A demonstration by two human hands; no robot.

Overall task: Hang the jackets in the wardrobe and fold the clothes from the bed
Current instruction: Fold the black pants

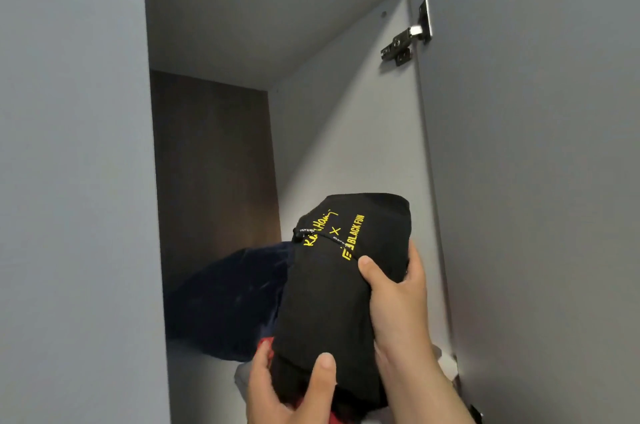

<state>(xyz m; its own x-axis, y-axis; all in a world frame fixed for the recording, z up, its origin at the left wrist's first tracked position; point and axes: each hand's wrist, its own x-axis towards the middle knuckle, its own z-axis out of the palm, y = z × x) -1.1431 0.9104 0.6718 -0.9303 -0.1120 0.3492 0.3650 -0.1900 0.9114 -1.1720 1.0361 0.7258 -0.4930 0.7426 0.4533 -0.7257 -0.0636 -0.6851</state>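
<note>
A folded black garment with yellow lettering is held up inside the grey wardrobe compartment. My right hand grips its right side, thumb on top and fingers behind. My left hand grips its lower end from below, thumb pressed on the black cloth. A bit of red fabric shows under the black garment, and something white lies beneath it. A dark blue garment lies bunched on the shelf to the left, behind the black one.
The wardrobe's left panel stands close on the left. The open door hangs on the right with a metal hinge. A shelf board closes the compartment overhead, and the back wall is dark brown.
</note>
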